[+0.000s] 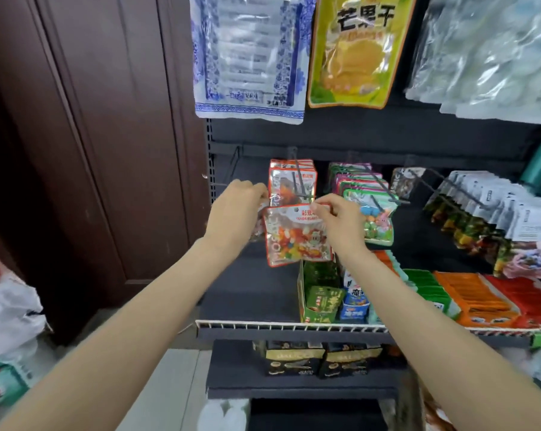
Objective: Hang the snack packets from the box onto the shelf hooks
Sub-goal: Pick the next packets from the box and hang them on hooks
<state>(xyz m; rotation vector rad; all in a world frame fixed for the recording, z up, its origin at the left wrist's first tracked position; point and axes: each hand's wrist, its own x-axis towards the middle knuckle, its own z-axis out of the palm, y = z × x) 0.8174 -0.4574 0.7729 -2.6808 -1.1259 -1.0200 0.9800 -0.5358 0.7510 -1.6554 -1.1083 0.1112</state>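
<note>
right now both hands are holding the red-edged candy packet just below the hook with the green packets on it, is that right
Not quite. In the head view the left hand and right hand do hold the red-edged candy packet, but it sits just below the hook carrying matching red packets. The green packets hang on the next hook to the right.

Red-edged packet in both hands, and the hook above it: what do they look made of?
The red-edged packet looks like glossy clear plastic film: glare streaks, and coloured candies show through. The hook looks like thin dark wire, probably coated metal; blur leaves its finish uncertain.
</note>
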